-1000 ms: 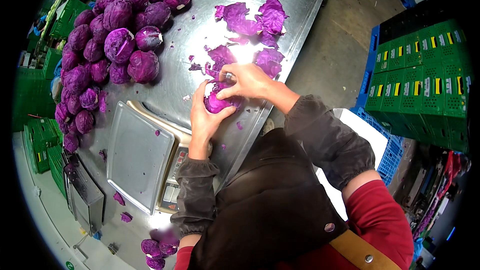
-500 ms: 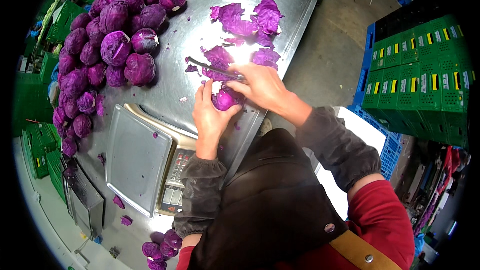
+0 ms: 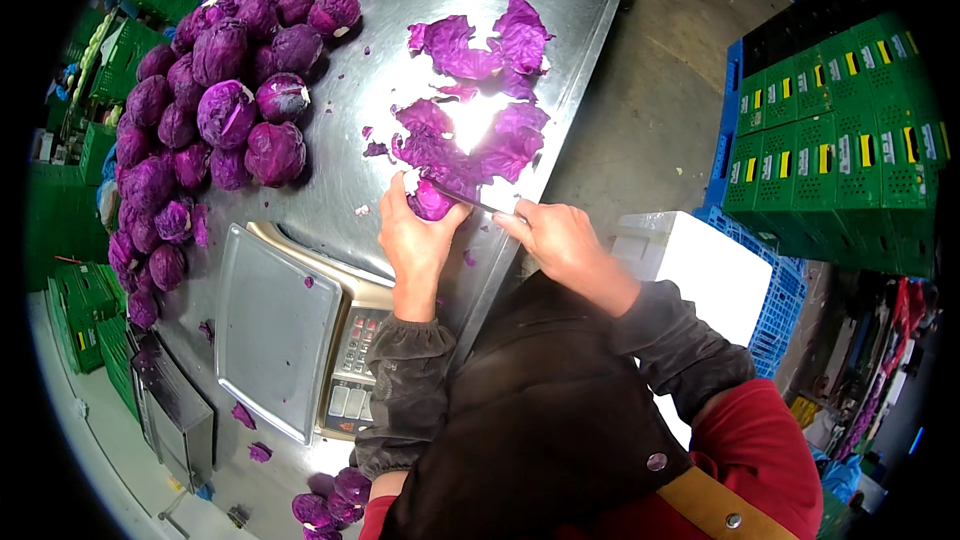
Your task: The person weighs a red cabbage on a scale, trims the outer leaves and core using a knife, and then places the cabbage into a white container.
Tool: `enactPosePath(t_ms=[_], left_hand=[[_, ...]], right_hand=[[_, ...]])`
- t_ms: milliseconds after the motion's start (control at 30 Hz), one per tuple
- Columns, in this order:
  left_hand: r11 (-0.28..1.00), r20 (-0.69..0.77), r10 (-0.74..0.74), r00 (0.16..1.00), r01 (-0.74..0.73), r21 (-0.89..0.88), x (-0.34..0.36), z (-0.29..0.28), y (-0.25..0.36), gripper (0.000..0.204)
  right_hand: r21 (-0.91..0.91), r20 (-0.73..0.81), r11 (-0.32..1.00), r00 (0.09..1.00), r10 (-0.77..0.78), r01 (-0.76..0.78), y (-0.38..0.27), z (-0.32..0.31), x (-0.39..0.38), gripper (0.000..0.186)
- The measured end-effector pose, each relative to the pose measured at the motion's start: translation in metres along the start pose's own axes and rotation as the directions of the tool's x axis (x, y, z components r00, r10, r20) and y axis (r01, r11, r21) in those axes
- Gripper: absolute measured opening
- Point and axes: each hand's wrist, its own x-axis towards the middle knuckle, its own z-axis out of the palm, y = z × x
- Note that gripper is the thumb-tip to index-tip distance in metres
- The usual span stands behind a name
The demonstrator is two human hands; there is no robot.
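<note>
"Two grips: on what?"
"Left hand (image 3: 414, 248): fingers clamped on a red cabbage (image 3: 428, 203) over the steel desk (image 3: 345, 165) (loose leaves (image 3: 515, 145) beyond); right hand (image 3: 568, 240): fingers closed round a knife (image 3: 474, 202)."

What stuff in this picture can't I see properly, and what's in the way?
All in the head view:
- The held purple cabbage: the left hand covers the side it grips.
- The knife: its handle is hidden in the right hand.
- The metal table: glare whites it out between the loose leaves.
- The small cabbage group: cut off by the lower edge.
</note>
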Motion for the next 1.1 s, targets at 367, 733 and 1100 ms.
enactPosePath(t_ms=[367,733,1100], left_hand=[[0.984,0.068,-0.166,0.984,0.170,-0.056,0.023,-0.015,0.006,0.100],[0.984,0.065,-0.171,0.983,0.174,-0.033,0.020,-0.013,0.004,0.105],[0.995,0.027,-0.060,0.998,0.058,0.081,0.007,0.002,0.011,0.105]], right_hand=[[-0.197,-0.488,0.977,0.856,-0.170,0.082,-0.003,0.053,0.019,0.040],[0.169,0.057,0.985,0.998,-0.036,0.026,-0.028,-0.017,0.055,0.056],[0.220,0.258,0.964,0.962,0.088,-0.147,-0.005,-0.031,0.029,0.060]])
